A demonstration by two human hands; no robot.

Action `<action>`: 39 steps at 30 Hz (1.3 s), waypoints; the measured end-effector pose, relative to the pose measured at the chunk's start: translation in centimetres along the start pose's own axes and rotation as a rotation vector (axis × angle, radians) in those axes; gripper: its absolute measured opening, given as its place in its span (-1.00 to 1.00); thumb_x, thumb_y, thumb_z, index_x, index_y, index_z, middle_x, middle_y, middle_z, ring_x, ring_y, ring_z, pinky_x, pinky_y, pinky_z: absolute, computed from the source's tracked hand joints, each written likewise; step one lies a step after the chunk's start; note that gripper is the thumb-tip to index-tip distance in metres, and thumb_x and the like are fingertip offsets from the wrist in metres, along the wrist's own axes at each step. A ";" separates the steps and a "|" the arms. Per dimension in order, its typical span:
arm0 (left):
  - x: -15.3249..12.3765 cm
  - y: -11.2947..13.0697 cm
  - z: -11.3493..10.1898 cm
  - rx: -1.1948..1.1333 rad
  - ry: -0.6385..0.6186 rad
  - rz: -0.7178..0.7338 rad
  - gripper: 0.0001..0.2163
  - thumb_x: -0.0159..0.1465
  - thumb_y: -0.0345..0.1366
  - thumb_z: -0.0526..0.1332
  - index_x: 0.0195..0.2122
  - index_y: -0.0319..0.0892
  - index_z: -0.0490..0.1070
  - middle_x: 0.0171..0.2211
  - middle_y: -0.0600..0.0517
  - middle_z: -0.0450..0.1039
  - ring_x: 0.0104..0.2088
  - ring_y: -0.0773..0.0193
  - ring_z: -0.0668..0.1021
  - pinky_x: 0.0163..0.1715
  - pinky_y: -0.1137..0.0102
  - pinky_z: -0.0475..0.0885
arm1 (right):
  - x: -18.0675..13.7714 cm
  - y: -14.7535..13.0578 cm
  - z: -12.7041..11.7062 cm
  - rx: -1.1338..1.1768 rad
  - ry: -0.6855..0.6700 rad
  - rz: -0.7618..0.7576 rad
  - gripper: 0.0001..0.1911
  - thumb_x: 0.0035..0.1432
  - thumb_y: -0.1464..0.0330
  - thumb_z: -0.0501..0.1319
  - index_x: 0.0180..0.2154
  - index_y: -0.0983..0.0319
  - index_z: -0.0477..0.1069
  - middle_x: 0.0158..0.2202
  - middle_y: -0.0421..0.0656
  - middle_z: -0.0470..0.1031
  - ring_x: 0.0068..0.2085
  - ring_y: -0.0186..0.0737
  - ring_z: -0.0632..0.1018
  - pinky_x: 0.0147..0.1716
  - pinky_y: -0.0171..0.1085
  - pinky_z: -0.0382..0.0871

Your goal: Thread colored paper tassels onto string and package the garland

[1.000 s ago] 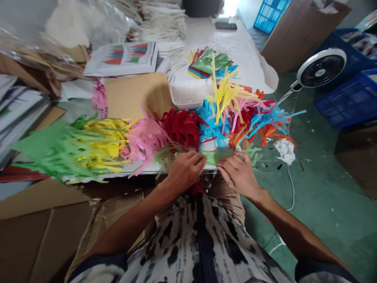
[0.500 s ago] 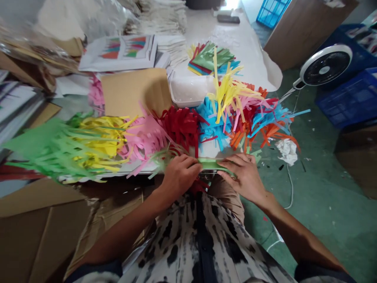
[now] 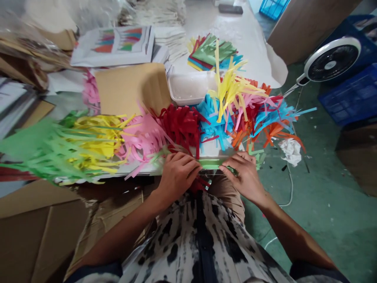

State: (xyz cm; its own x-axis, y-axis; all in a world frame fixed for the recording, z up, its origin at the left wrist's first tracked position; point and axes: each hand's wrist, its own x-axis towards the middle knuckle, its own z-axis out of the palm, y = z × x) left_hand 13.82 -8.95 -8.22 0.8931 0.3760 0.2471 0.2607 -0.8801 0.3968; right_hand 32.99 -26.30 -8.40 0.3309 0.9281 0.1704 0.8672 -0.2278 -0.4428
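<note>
A light green fringed paper strip (image 3: 209,163) stretches between my two hands at the table's front edge. My left hand (image 3: 180,172) is closed on its left part, fingers bent over the paper. At the other end my right hand (image 3: 242,172) pinches the strip, with cut green fringe showing beyond the fingers. Just behind the hands lie bunches of fringed paper: dark red (image 3: 180,125), blue (image 3: 214,122) and pink (image 3: 144,137). Yellow fringe (image 3: 97,135) and a large green fringed sheet (image 3: 35,145) spread to the left. Some red fringe (image 3: 200,184) hangs below my left hand.
A white tray (image 3: 173,89) and brown cardboard (image 3: 123,84) stand behind the fringes. Further back are stacked coloured fringe sheets (image 3: 212,53), printed packets (image 3: 85,51) and a phone-like dark object (image 3: 230,8). A fan (image 3: 332,59) and blue crates (image 3: 350,98) are at right.
Both hands keep hold of the green strip and have barely moved. The view has shifted slightly, and a little more of the strip shows between the hands.
</note>
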 end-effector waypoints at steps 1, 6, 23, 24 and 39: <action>-0.1 0.0 0.1 -0.004 0.016 -0.026 -0.82 0.46 -0.22 0.23 -0.28 -0.09 0.56 -0.24 0.04 0.64 -0.11 0.13 0.54 -0.09 0.16 0.28 | 0.1 0.0 0.0 0.003 0.001 0.017 -0.74 0.45 0.18 0.20 -0.25 0.13 0.56 -0.24 -0.17 0.61 -0.03 -0.04 0.48 -0.04 -0.06 0.10; -0.3 -0.1 0.8 0.030 0.086 -0.154 -0.80 0.42 -0.19 0.27 -0.32 -0.14 0.54 -0.18 -0.04 0.60 -0.09 0.07 0.51 -0.10 0.15 0.31 | 0.5 -0.2 0.4 -0.074 0.012 0.075 -0.71 0.44 0.15 0.20 -0.29 0.16 0.53 -0.26 -0.14 0.61 -0.05 0.01 0.47 -0.09 -0.06 0.07; 0.7 -0.2 1.0 0.168 0.041 -0.171 -0.79 0.39 -0.18 0.28 -0.36 -0.15 0.50 -0.20 -0.03 0.58 -0.14 0.04 0.51 -0.15 0.12 0.29 | 1.5 -0.8 0.7 -0.398 -0.012 0.025 -0.65 0.45 0.14 0.15 -0.31 0.20 0.49 -0.29 -0.06 0.58 -0.10 0.06 0.45 -0.11 -0.02 0.08; 0.8 -0.2 1.0 0.175 0.036 -0.170 -0.79 0.39 -0.18 0.27 -0.37 -0.15 0.50 -0.21 -0.04 0.58 -0.14 0.03 0.51 -0.16 0.11 0.30 | 1.4 -0.9 0.8 -0.410 0.001 0.027 -0.65 0.45 0.13 0.15 -0.30 0.21 0.49 -0.29 -0.05 0.58 -0.10 0.07 0.45 -0.10 -0.01 0.09; 0.4 -0.2 1.2 0.203 0.119 0.462 -0.79 0.46 -0.42 0.19 0.07 -0.10 0.49 -0.11 0.12 0.67 -0.07 0.25 0.62 0.46 -0.11 0.09 | -3.0 3.5 0.5 -0.288 0.277 -0.430 -0.62 0.36 0.49 0.15 0.12 0.08 0.53 -0.03 -0.21 0.71 0.04 -0.09 0.59 0.22 0.10 0.12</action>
State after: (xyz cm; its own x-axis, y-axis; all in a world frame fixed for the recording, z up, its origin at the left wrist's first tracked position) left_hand 14.54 -8.95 -9.29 0.8872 -0.0453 0.4592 -0.0746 -0.9962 0.0459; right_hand 34.84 -29.69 -10.87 -0.0216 0.8523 0.5227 0.9984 0.0454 -0.0327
